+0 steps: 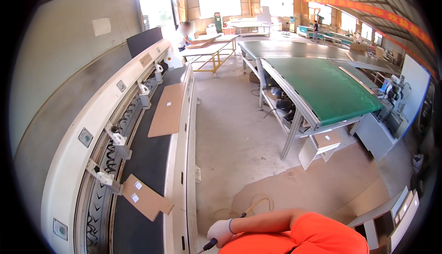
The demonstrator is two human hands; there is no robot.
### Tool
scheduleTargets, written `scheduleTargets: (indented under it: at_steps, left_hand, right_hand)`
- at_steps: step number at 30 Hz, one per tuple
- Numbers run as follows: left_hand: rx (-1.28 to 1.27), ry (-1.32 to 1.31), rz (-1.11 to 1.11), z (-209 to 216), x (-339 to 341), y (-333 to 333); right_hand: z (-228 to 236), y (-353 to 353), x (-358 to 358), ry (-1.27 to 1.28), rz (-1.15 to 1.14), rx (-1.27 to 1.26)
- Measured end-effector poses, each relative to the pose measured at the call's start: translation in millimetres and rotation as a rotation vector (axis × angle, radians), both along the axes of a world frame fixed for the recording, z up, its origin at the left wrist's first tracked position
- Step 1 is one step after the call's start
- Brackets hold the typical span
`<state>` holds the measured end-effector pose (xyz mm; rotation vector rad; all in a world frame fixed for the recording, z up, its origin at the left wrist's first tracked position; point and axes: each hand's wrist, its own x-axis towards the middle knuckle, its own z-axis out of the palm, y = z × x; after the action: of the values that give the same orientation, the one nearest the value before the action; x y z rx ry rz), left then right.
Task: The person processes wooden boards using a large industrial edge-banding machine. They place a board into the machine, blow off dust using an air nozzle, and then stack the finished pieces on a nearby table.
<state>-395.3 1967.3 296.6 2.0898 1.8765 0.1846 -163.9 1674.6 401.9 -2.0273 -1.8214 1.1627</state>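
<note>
My right hand (221, 232), in a white knit glove, is closed around a black-handled air blow gun (211, 244). A thin yellowish hose (258, 202) runs from its back end and loops over the floor. The arm bends across my orange shirt. My left hand does not show. Left of the glove, a long cream machine (87, 134) carries a dark belt (142, 162). On this belt lie a notched brown board (145, 196) with two white labels and, farther along, a larger brown panel (168, 111) with one label. Neither touches my right hand.
A green-topped conveyor table (317, 86) stands across the aisle, with a small white cabinet piece (317, 148) beneath its near end. Brown sheeting (304, 185) covers the floor. White panels (396, 217) stand at lower right. Another person (183, 35) works at a far table.
</note>
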Motion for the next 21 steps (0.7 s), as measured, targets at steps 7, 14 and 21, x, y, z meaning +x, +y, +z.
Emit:
scheduleTargets:
  at_steps: [7, 14, 21]
  left_hand:
    - [-0.057, 0.002, 0.057, -5, -26, 8]
    - [-0.081, 0.008, 0.1, -7, -42, 12]
    - [-0.092, 0.02, 0.135, -6, -50, 17]
  right_hand:
    - [25, 2, -22, 0.012, 0.034, -0.05]
    - [8, 5, -28, 0.043, 0.005, -0.025]
    - [0, 3, -29, 0.061, -0.017, 0.018]
